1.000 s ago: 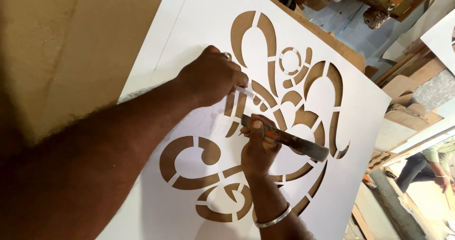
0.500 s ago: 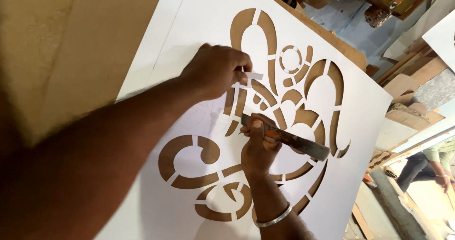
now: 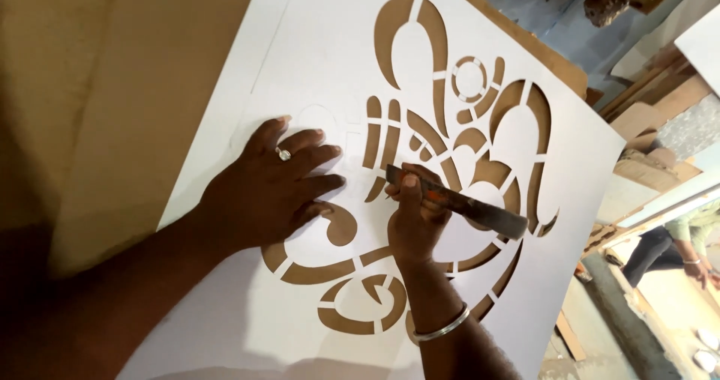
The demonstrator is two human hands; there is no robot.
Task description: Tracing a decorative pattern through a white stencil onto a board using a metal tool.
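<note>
A large white sheet (image 3: pixel 322 57) with curling shapes cut out of it lies on a brown board (image 3: pixel 112 87). My left hand (image 3: pixel 274 185) rests flat on the sheet, fingers spread, a ring on one finger, just left of the cut-outs. My right hand (image 3: pixel 412 219) is closed around a utility knife (image 3: pixel 465 204) with an orange and dark handle. The blade end points left at a cut-out near the middle of the pattern. A metal bangle (image 3: pixel 442 326) sits on my right wrist.
Beyond the sheet's right edge lie wood offcuts and cardboard pieces (image 3: pixel 645 102) on the floor. Another person (image 3: pixel 675 245) in a green top is partly visible at the far right. The brown board extends to the left.
My left hand has moved down and left from the upper cut-outs and now lies flat with fingers spread. My right hand with the knife stays in about the same place.
</note>
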